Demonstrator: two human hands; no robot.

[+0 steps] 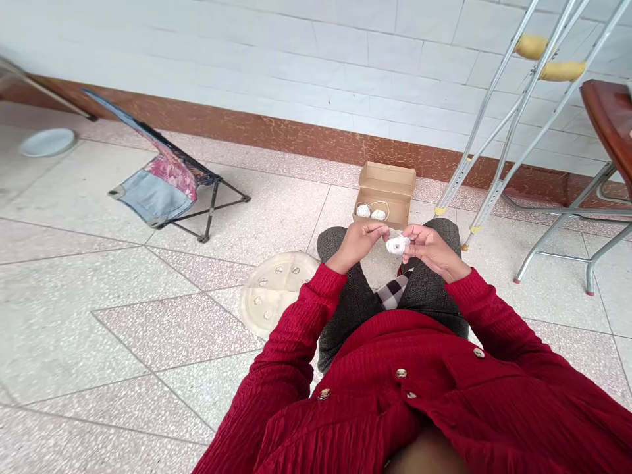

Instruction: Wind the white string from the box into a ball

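Our left hand [361, 241] pinches a strand [394, 232], our right hand [430, 247] the white bundle [395, 246] — we do best with light tension.

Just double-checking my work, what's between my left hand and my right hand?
A small white bundle, held in your right hand, as the head view shows.

No legible txt, no labels, nos., brands or signs readable
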